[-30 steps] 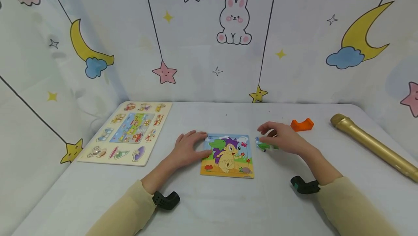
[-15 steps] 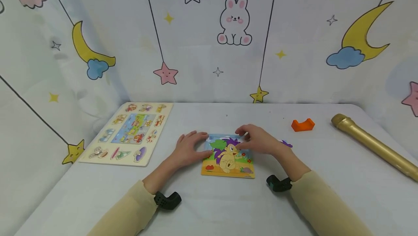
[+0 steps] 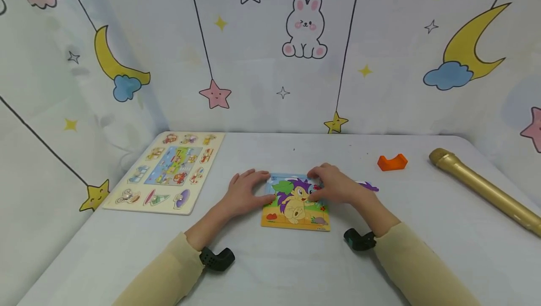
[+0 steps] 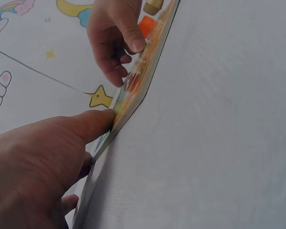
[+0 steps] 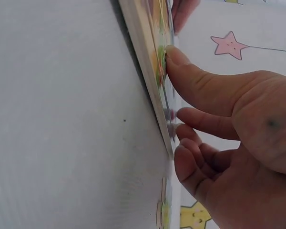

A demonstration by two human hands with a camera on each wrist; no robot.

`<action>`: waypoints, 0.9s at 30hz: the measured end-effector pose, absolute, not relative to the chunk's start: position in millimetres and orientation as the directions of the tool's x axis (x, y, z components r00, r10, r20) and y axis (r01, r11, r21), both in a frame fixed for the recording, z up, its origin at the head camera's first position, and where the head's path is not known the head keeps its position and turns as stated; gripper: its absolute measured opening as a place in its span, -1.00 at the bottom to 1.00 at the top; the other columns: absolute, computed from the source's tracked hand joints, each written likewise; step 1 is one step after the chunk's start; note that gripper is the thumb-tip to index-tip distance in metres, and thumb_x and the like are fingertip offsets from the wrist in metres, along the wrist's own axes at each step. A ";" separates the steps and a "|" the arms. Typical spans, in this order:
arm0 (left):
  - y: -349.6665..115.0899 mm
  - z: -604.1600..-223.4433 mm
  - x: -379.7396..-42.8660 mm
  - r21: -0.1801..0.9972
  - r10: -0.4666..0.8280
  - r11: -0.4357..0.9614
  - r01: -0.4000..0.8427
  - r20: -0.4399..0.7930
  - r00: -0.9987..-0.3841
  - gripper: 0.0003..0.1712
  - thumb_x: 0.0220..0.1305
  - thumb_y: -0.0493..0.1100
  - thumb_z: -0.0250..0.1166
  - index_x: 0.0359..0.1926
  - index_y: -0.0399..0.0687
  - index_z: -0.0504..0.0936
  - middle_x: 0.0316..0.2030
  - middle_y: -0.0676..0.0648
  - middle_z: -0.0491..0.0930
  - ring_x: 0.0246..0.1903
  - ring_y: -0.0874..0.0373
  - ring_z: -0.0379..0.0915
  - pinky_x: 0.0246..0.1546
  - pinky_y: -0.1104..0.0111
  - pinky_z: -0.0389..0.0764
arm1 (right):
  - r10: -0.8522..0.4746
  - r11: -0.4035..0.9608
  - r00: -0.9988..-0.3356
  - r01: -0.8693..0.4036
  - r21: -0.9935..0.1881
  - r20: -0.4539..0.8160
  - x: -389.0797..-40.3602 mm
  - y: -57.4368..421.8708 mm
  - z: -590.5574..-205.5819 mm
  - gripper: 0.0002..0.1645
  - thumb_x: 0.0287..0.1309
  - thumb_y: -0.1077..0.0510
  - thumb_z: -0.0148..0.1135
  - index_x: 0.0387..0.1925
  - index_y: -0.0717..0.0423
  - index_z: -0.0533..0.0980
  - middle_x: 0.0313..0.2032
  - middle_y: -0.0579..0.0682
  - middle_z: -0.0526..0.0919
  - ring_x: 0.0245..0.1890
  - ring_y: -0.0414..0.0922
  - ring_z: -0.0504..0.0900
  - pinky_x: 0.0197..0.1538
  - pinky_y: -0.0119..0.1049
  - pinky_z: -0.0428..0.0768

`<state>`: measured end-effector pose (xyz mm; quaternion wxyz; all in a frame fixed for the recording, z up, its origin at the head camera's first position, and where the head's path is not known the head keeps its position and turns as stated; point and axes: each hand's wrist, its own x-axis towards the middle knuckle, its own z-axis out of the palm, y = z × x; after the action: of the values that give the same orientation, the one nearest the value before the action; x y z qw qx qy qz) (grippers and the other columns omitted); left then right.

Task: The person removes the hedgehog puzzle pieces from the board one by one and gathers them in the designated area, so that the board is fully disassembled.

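Note:
A small square jigsaw puzzle (image 3: pixel 281 219) showing a purple-haired cartoon hedgehog lies flat in the middle of the table. My left hand (image 3: pixel 245 193) rests at its left side, thumb on the picture and fingers by the upper left corner. At the upper right part, my right hand (image 3: pixel 336 184) pinches a puzzle piece on the board between thumb and fingers; the piece is mostly hidden. The right wrist view shows the thumb (image 5: pixel 181 62) against a green part of the picture. A loose piece with purple (image 3: pixel 370 186) lies just right of the board, partly behind my right hand.
A larger cream puzzle board (image 3: pixel 177 205) with vehicle pictures lies at the back left. Toward the back right sits an orange curved block (image 3: pixel 392 162), with a gold microphone (image 3: pixel 482 188) further right. A patterned cloth (image 3: pixel 253 52) hangs behind the table.
My right hand has moved left from the loose pieces onto the puzzle's upper right part, taking a green-and-blue piece along. The purple piece stays on the table. My left hand has stayed put.

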<state>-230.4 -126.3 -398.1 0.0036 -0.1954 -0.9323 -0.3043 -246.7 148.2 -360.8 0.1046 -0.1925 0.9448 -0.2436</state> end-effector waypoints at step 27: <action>-125.3 -395.4 -229.6 0.568 0.368 0.733 0.374 0.132 -0.920 -0.26 0.23 0.12 0.41 0.36 -0.09 0.51 0.36 -0.04 0.44 0.48 -0.11 0.03 0.44 -0.16 -0.20 | -0.439 0.738 -0.897 -0.322 -0.593 -0.059 -244.3 148.2 -357.3 -0.31 0.06 0.20 0.56 0.13 0.11 0.33 0.13 0.25 0.52 0.03 0.11 0.50 0.17 0.06 0.55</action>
<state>-229.6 -125.3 -395.4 0.0056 -0.1993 -0.9308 -0.3063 -244.3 148.2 -357.3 0.0980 -0.2053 0.9270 -0.2981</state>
